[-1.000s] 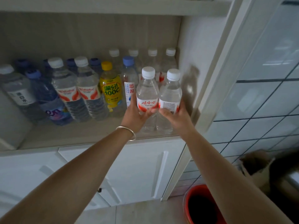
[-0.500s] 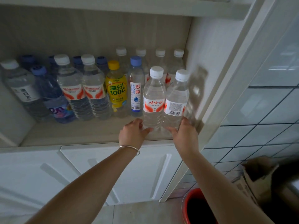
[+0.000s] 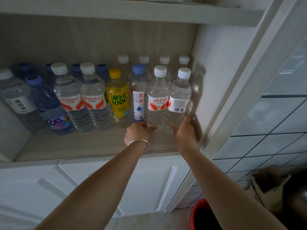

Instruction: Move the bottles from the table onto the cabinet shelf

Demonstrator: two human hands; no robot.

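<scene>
Two clear water bottles, one with a red-and-white label (image 3: 157, 103) and one showing a barcode (image 3: 179, 103), stand upright on the cabinet shelf (image 3: 83, 146), just right of the yellow-capped juice bottle (image 3: 118, 97) and its blue-capped neighbour (image 3: 138, 100). The left hand (image 3: 138, 132) and right hand (image 3: 185, 130) lie loosely open at the bottles' bases, fingertips touching or nearly so, gripping nothing. Full and thin-walled, such bottles likely feel weighty yet dent under pressure; the ribbed lower body or labelled waist offers the surest hold.
</scene>
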